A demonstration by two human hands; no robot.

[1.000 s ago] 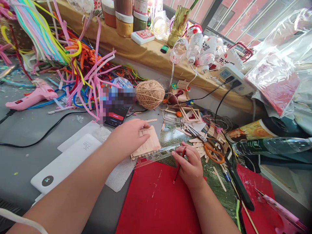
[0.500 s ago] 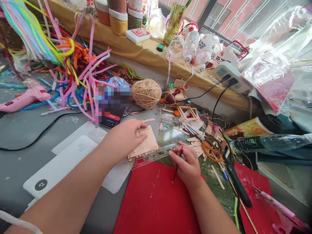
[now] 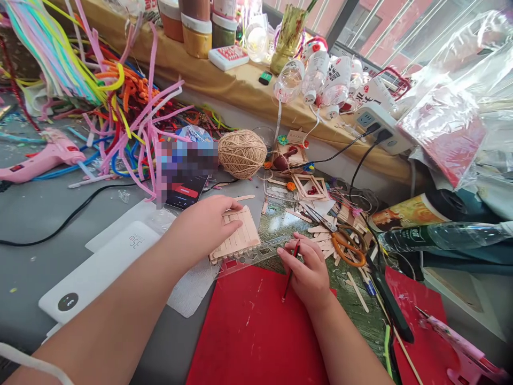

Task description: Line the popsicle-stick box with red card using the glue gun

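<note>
Two bare hands stand apart, with a craft-stick panel [image 3: 247, 235] as the centre of the dial. The left hand [image 3: 212, 222] lies over it from nine o'clock, thumb on the slats and fingers bent toward the far edge; whether it grips or only presses, I cannot tell. At four o'clock, the right hand [image 3: 308, 270] pinches a slim red pencil [image 3: 291, 272], its fingertips seemingly on the end of a clear stencil ruler [image 3: 256, 256] laid along the panel's near edge.

Over the last second, the surroundings slide slightly leftward in view, which suggests a head movement; hands, panel and ruler keep their arrangement. I judge this a steady alignment hold, with the pencil's use still pending.

A red sheet [image 3: 256, 331] lies at six o'clock, a twine ball [image 3: 242, 154] at twelve, orange-handled scissors [image 3: 348, 248] at three.
</note>
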